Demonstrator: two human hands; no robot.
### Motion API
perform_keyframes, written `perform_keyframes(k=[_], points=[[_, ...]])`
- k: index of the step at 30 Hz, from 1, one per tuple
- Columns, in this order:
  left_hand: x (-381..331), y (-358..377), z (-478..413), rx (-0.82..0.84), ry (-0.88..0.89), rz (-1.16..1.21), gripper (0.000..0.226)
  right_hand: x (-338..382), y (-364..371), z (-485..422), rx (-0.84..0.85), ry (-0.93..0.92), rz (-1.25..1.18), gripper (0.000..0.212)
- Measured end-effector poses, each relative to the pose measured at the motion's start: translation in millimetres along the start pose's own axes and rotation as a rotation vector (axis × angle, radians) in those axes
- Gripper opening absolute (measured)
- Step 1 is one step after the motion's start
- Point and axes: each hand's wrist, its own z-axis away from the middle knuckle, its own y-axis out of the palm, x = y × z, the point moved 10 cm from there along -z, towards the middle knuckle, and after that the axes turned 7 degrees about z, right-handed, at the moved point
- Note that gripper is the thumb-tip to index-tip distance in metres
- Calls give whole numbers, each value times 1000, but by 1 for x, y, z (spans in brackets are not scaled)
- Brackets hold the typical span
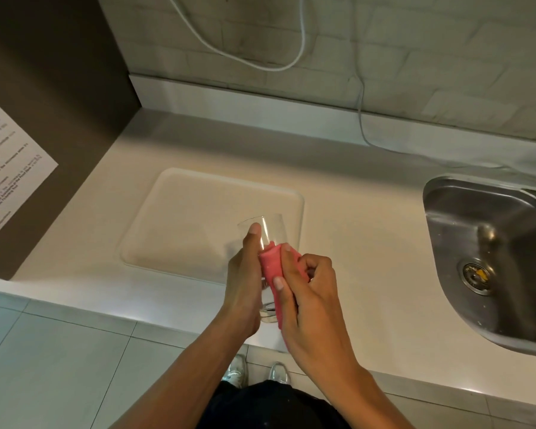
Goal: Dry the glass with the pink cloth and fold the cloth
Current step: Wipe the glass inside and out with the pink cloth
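Observation:
A clear drinking glass (268, 230) is held tilted above the counter's front edge, its mouth pointing away from me and its thick base near my wrists. My left hand (245, 280) grips the glass along its left side, thumb stretched up toward the rim. My right hand (307, 292) presses a bunched pink cloth (271, 264) against the glass's right side. Most of the cloth is hidden under my right hand and fingers.
A shallow white tray (198, 218) lies on the white counter (369, 243) just behind my hands. A steel sink (492, 258) is at the right. A white cable (361, 113) hangs down the tiled wall. A dark panel with a printed sheet (10, 168) stands at the left.

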Motion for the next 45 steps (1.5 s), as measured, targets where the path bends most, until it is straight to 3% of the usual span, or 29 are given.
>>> perform_keyframes(k=[3,8,12,14,19,24,28,32,34,36,38,42,45], points=[[1,-3,-1,11,-14,25,79,2,2,0,6,-42,32,51],[10,9,7,101,-31,20,95,-23,-3,-40,40,151,-155,40],[4,18,2,209,-4,80,83,19,-4,-30,-1,-69,-38,48],[4,15,-1,233,-23,86,87,20,0,-5,21,-124,-28,52],[17,13,3,183,-30,70,92,-11,2,-37,34,116,-203,44],[9,3,-4,162,-23,115,79,6,1,-15,58,-31,-150,47],[21,2,0,156,-35,94,90,-10,7,-30,85,104,-157,47],[15,4,-3,194,18,115,60,24,7,-31,48,-82,27,45],[12,2,-5,181,31,73,67,25,5,-18,50,-158,73,47],[13,3,-3,168,44,65,80,12,2,-28,38,-76,32,45],[15,5,-1,133,42,69,78,2,3,-46,36,28,-6,46],[5,-2,-6,128,56,56,78,15,9,-30,86,-152,22,47],[5,-7,-4,100,53,33,93,-10,10,-30,140,-10,-102,45]])
